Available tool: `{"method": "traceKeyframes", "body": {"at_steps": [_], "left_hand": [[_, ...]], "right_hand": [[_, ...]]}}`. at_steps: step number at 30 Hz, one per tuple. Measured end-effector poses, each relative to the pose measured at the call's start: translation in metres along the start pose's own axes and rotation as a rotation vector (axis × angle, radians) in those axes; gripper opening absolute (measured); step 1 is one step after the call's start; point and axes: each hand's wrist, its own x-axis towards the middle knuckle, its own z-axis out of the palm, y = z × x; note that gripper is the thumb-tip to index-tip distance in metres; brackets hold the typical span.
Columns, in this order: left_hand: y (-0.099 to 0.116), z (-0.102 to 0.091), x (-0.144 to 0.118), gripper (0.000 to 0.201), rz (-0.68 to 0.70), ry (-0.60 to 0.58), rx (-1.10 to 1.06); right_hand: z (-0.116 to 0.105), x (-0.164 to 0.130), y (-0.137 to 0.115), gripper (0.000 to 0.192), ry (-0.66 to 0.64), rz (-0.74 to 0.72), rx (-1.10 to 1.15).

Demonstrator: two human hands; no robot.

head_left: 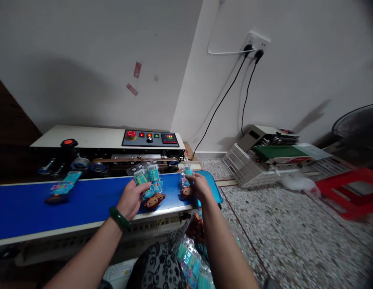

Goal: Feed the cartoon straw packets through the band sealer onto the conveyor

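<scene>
My left hand [134, 197], with a green bangle at the wrist, grips several clear plastic packets [148, 180] over the blue conveyor belt [99, 196]. Each packet shows a turquoise card with a barcode and a brown cartoon-faced item at the bottom. At the belt's right end my right hand [201, 185] pinches a single packet [187, 182] of the same kind by its side. Another packet [64, 186], blurred, lies farther left on the belt. Behind the hands runs the band sealing machine [108, 138], its red stop button and lit display facing me.
A large clear bag of similar packets [191, 259] sits below the belt by my knees. To the right, a smaller machine with a green belt [279, 151] rests on a white plastic crate [245, 170]. A red stool [345, 192] and a fan [357, 120] are beyond.
</scene>
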Motion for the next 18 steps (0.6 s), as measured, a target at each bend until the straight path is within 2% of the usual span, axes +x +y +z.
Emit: {"method": "traceKeyframes", "body": {"at_steps": [4, 6, 9, 12, 14, 16, 18], "left_hand": [[-0.001, 0.002, -0.001, 0.037, -0.005, -0.029, 0.009], [-0.002, 0.002, 0.0, 0.04, -0.006, -0.043, 0.007], [-0.002, 0.003, 0.0, 0.041, 0.002, -0.05, 0.005], [-0.004, 0.004, -0.002, 0.038, 0.003, -0.09, 0.025], [-0.006, 0.005, -0.003, 0.037, 0.001, -0.123, 0.034], [-0.008, 0.007, -0.003, 0.037, -0.001, -0.132, 0.033], [-0.009, 0.008, -0.003, 0.034, 0.004, -0.114, 0.029]], "right_hand": [[0.011, 0.017, -0.003, 0.011, -0.115, 0.028, -0.164], [0.022, 0.018, -0.003, 0.014, -0.107, 0.001, -0.197], [0.037, 0.007, 0.0, 0.02, -0.04, -0.154, -0.187], [0.051, -0.016, 0.007, 0.026, -0.185, -0.338, -0.192], [0.059, -0.03, 0.013, 0.026, -0.289, -0.394, -0.211], [0.065, -0.037, 0.018, 0.028, -0.271, -0.434, -0.188], [0.064, -0.038, 0.022, 0.027, -0.182, -0.438, -0.115]]}}
